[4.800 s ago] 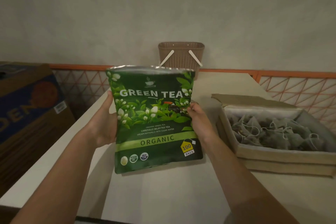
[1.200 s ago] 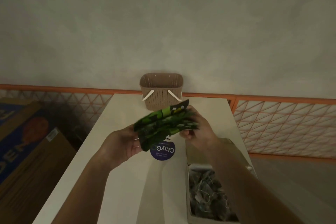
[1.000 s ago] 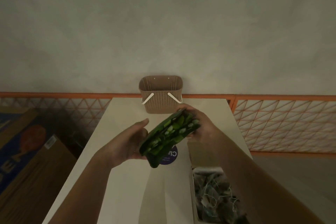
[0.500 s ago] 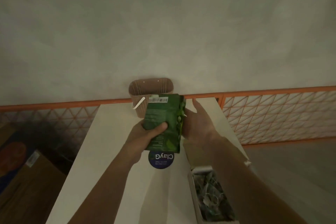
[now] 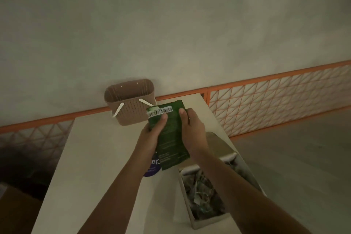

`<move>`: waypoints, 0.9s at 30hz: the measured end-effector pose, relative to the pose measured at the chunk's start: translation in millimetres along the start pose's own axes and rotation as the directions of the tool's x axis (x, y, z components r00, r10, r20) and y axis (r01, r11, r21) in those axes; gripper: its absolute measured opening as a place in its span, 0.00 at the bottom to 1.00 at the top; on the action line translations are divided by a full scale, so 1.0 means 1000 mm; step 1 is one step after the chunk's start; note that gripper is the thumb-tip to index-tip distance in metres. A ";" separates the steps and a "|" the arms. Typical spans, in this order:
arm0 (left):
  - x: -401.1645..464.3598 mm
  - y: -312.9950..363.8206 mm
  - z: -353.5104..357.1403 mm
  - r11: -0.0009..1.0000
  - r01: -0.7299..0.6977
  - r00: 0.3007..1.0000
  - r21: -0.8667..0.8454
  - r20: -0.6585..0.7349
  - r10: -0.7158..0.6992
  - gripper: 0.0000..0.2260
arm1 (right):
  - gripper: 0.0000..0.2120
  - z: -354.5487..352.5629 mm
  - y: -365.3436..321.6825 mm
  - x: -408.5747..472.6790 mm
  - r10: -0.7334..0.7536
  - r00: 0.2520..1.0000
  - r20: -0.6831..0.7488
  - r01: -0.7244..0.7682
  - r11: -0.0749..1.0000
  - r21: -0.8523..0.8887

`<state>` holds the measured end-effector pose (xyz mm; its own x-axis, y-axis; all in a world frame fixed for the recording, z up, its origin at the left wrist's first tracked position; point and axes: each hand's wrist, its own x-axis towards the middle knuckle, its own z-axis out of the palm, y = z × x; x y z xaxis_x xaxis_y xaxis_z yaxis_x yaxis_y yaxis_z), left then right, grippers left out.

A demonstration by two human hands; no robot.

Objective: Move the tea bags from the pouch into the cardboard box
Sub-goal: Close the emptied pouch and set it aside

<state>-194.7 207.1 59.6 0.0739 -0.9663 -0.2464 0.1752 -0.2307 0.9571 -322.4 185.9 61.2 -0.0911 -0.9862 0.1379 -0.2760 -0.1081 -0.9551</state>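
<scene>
right hand point(image 5: 191, 129) now joins left hand point(image 5: 152, 135), both gripping the flattened glossy green pouch point(image 5: 171, 135) above the table point(image 5: 95, 157).

I note a green pouch point(image 5: 171, 135) with a smooth printed film finish, a matt cardboard box point(image 5: 222, 144), a perforated plastic basket point(image 5: 131, 112), a smooth matt table point(image 5: 98, 154), and a rough plaster wall point(image 5: 171, 24).

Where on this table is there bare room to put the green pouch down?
The widest bare patch is the table's left half, between its left edge, the basket at the back and the left forearm. The right side is crowded: the cardboard box of tea bags fills it, and a purple sticker lies under the green pouch.
</scene>
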 end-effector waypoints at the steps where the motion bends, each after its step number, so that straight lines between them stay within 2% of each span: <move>1: 0.002 0.004 0.007 1.000 0.016 0.999 -0.010 -0.041 -0.016 0.24 | 0.17 -0.006 0.003 0.000 0.007 1.000 0.003 -0.007 0.999 -0.032; 7: 0.006 -0.001 0.054 0.999 0.034 0.990 -0.004 -0.135 -0.034 0.16 | 0.21 -0.048 0.021 0.013 0.013 0.999 0.048 -0.009 0.995 -0.095; 12: 0.018 -0.019 0.095 0.994 -0.056 0.958 -0.093 -0.285 0.028 0.15 | 0.21 -0.105 0.039 0.028 0.104 0.973 0.208 -0.092 0.994 -0.067; 14: 0.024 -0.028 0.120 0.986 -0.096 0.938 -0.133 -0.343 0.045 0.13 | 0.18 -0.132 0.050 0.030 0.194 0.952 0.236 -0.211 0.976 0.050; 15: 0.026 -0.033 0.134 0.979 -0.117 0.925 -0.164 -0.378 0.047 0.12 | 0.16 -0.145 0.057 0.030 0.252 0.934 0.251 -0.299 0.939 0.172; 17: 0.030 -0.043 0.165 0.956 -0.168 0.897 -0.242 -0.440 0.047 0.11 | 0.17 -0.170 0.067 0.027 0.335 0.892 0.304 -0.443 0.781 0.440; 19: 0.030 -0.053 0.199 0.925 -0.215 0.870 -0.314 -0.492 0.035 0.10 | 0.19 -0.193 0.080 0.024 0.316 0.891 0.325 -0.450 0.703 0.550; 22: 0.023 -0.064 0.248 0.855 -0.301 0.834 -0.422 -0.551 0.022 0.07 | 0.12 -0.224 0.092 0.020 0.223 0.913 0.341 -0.383 0.755 0.532; 24: 0.018 -0.071 0.274 0.833 -0.324 0.843 -0.449 -0.537 0.038 0.07 | 0.16 -0.244 0.101 0.020 0.181 0.919 0.349 -0.345 0.797 0.496; 27: 0.008 -0.077 0.300 0.839 -0.245 0.878 -0.486 -0.478 -0.021 0.16 | 0.16 -0.272 0.110 0.026 0.155 0.946 0.286 -0.262 0.882 0.391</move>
<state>-502.2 183.5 29.5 0.5308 -0.7892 -0.3090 0.6057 0.0983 0.7896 -615.6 182.0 30.7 0.1447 -0.9852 -0.0923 0.1544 0.1146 -0.9813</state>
